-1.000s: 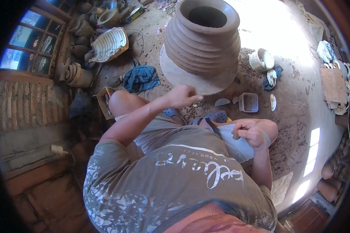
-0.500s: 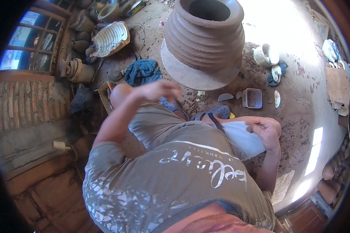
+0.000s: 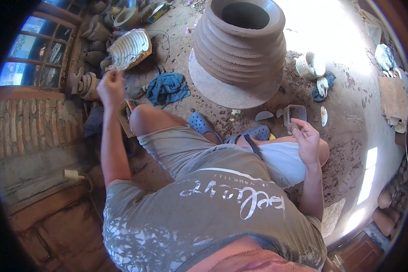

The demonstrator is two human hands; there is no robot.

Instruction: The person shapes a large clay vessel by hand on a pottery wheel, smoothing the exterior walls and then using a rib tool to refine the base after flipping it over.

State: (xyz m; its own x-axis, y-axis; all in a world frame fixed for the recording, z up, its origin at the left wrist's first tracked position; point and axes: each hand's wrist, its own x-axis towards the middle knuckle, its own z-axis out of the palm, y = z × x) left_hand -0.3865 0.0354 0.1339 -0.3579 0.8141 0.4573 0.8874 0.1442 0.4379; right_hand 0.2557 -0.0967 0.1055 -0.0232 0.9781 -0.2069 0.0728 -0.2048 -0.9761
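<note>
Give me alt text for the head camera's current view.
A large ridged clay pot stands on a pale disc before a seated person in blue clogs. The person's left hand is raised out to the left; the right hand is near a rectangular plastic tub. Whether either hand holds anything is unclear.

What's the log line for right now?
left hand: raised, grip unclear | right hand: partly covering plastic tub in view, grip unclear | ribbed clay pot: on round disc, untouched
</note>
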